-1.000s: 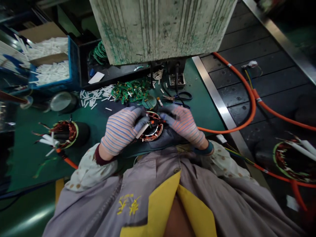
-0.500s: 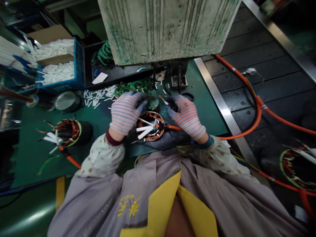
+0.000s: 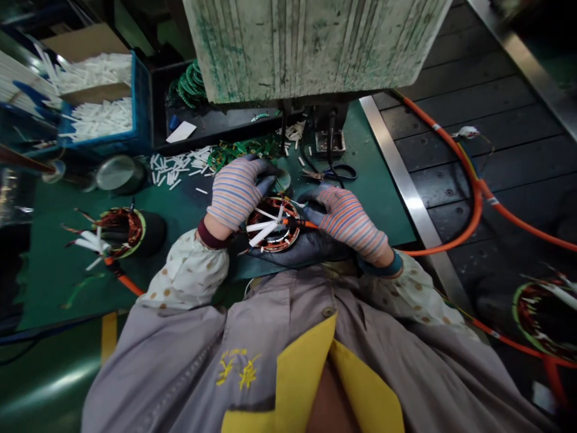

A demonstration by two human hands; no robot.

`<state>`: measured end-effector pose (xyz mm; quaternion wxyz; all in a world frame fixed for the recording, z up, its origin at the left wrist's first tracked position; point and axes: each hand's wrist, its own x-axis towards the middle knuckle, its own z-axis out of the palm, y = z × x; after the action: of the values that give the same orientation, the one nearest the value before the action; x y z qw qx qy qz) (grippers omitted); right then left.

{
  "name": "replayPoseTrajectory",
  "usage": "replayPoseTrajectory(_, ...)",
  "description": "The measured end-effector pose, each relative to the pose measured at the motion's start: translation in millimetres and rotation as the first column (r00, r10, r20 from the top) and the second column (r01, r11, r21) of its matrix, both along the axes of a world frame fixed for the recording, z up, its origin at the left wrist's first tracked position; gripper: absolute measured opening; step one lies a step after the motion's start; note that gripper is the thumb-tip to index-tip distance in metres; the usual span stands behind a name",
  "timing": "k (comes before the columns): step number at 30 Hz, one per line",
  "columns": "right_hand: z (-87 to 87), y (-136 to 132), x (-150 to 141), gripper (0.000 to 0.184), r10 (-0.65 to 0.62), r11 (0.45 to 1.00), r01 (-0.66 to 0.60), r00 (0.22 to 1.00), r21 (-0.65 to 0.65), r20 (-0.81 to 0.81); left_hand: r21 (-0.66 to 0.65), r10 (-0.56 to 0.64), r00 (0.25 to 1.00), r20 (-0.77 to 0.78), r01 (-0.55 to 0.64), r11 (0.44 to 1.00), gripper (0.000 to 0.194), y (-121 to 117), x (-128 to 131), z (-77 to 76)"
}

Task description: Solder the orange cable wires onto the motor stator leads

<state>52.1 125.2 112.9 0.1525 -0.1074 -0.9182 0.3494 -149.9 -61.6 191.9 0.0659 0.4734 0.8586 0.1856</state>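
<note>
A round motor stator [image 3: 273, 231] with copper windings and white sleeved leads lies on a dark pad at the bench's near edge. My left hand [image 3: 237, 192], in a striped glove, curls over the stator's upper left rim, its fingertips closed at the far edge of the ring. My right hand [image 3: 345, 219], gloved the same, lies along the right side, fingers pinched near the orange cable [image 3: 455, 240] where it meets the stator. What the fingertips pinch is too small to make out.
A second stator [image 3: 121, 228] with white sleeves stands at the left on the green bench [image 3: 54, 270]. A blue crate [image 3: 101, 123] of white tubes, loose tubes, green circuit rings [image 3: 243, 150], scissors [image 3: 331, 173] and a worn press housing [image 3: 315, 48] lie beyond. Another stator [image 3: 543, 319] is at the right.
Both hands lifted off the stator toward the far side, uncovering the white leads, then came back down onto its rim. The view shifted slightly.
</note>
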Motion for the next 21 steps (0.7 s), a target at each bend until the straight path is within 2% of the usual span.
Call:
replayPoseTrajectory(3,5.0,4,8,0.034,-0.081,0.997,0.082,0.995,0.007,-0.065,0.06,-0.015,1.0,-0.007,0.015,0.998,0.037,-12,7,11.8)
replayPoseTrajectory(5,10.6,-6,15,0.038,-0.124,0.99,0.131,0.984,0.049,-0.129,0.091,-0.062,0.997,0.044,0.058,0.994,0.041,-27,16,23.9)
replayPoseTrajectory(8,18.1,-36,24,0.044,-0.039,0.987,0.06,0.989,0.149,-0.145,0.098,-0.172,0.971,0.166,0.158,0.983,0.048,-43,32,37.2)
replayPoseTrajectory(11,17.2,-67,24,0.05,0.009,0.981,0.016,0.992,0.193,-0.126,0.129,-0.22,0.948,0.228,0.194,0.972,0.047,-44,41,36.8)
replayPoseTrajectory(13,11.7,-77,20,0.044,-0.011,0.988,0.029,0.992,0.151,-0.123,0.168,-0.219,0.926,0.308,0.173,0.97,0.043,-39,42,31.7)
replayPoseTrajectory(16,3.0,-75,9,0.034,-0.038,0.999,0.039,0.986,0.006,-0.165,0.198,-0.159,0.894,0.419,0.081,0.977,0.046,-34,36,24.4)
replayPoseTrajectory(18,0.9,-67,0,0.034,-0.062,0.994,0.043,0.981,-0.104,-0.184,0.172,-0.116,0.903,0.414,0.047,0.984,0.051,-33,31,21.7)
replayPoseTrajectory(21,3.3,-56,-15,0.041,-0.02,0.975,-0.008,0.992,-0.222,-0.123,0.116,-0.123,0.921,0.37,0.085,0.99,0.054,-33,22,21.1)
